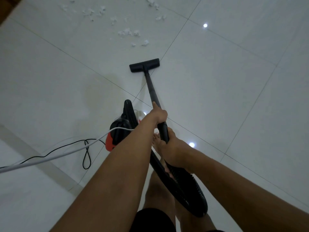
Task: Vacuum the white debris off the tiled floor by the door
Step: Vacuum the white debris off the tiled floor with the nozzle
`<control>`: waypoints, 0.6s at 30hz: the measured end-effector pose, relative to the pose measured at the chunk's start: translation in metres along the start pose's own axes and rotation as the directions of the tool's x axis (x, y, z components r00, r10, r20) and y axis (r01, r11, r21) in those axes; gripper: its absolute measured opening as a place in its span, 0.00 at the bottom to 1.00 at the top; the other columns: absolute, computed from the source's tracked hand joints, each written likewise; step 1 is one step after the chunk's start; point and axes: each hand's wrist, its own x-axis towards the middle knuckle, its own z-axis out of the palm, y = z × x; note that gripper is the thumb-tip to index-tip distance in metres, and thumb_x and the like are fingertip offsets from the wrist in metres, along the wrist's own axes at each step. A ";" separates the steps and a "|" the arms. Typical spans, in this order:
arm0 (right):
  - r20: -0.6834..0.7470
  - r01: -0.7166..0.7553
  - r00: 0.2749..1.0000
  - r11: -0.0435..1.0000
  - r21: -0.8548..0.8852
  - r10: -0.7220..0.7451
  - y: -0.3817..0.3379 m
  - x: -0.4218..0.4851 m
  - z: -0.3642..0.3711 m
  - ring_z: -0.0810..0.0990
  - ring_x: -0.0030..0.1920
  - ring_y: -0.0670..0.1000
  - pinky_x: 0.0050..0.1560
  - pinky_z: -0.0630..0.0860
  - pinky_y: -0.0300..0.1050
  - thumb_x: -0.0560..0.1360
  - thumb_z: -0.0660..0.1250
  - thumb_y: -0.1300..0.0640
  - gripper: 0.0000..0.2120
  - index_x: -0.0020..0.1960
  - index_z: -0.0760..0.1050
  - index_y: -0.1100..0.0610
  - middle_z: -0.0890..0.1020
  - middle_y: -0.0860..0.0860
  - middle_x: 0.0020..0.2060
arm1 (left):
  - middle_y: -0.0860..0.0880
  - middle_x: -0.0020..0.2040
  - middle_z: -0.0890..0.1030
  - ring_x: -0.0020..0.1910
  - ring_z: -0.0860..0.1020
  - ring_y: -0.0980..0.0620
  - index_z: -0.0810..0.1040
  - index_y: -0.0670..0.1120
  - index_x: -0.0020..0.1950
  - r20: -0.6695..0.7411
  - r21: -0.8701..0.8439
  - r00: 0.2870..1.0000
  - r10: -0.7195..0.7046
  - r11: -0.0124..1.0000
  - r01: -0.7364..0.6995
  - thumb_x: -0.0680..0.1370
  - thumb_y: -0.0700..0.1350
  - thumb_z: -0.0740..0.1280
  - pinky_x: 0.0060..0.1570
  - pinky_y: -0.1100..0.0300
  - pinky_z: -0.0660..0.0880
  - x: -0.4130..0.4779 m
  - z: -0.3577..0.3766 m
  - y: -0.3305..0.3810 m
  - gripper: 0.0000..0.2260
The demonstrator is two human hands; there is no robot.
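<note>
White debris [127, 32] lies scattered on the glossy tiled floor [217, 81] at the top of the view. The black vacuum floor head [144, 65] rests flat on the tiles just short of the nearest scraps. Its black wand [151, 87] runs back toward me. My left hand [158, 114] grips the wand higher up, index finger stretched along it. My right hand [172, 151] grips the wand's lower end where the ribbed black hose [184, 186] joins. The red and black vacuum body [120, 129] stands on the floor to the left of my arms.
A white power cable [50, 158] and a thin looped black cord [86, 153] trail left across the floor from the vacuum body. A brown wooden edge [5, 7] shows at the top left corner. My bare feet and legs are below the hose.
</note>
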 end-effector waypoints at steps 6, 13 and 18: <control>-0.012 -0.035 0.999 0.999 0.011 0.035 -0.009 0.018 -0.008 0.84 0.49 0.62 0.55 0.82 0.60 0.84 0.55 0.48 0.32 0.82 0.42 0.40 0.81 0.62 0.57 | 0.39 0.73 0.70 0.63 0.76 0.43 0.31 0.56 0.80 0.001 0.047 1.000 -0.004 0.999 0.004 0.84 0.43 0.55 0.57 0.52 0.77 0.013 -0.005 0.020 0.36; -0.028 -0.017 0.999 0.999 -0.038 0.016 -0.017 0.028 -0.031 0.84 0.49 0.55 0.45 0.78 0.43 0.86 0.53 0.50 0.32 0.83 0.40 0.46 0.79 0.59 0.63 | 0.39 0.74 0.68 0.65 0.75 0.41 0.31 0.56 0.80 0.016 0.016 1.000 0.016 1.000 -0.017 0.83 0.43 0.56 0.63 0.46 0.76 0.029 -0.006 0.042 0.37; -0.030 0.041 0.999 0.999 -0.035 -0.042 -0.020 0.018 -0.041 0.81 0.59 0.58 0.58 0.78 0.49 0.85 0.54 0.52 0.32 0.83 0.41 0.47 0.76 0.59 0.69 | 0.39 0.73 0.70 0.64 0.76 0.41 0.32 0.56 0.80 0.017 0.002 1.000 0.009 1.000 -0.009 0.83 0.42 0.55 0.61 0.48 0.77 0.020 -0.006 0.051 0.37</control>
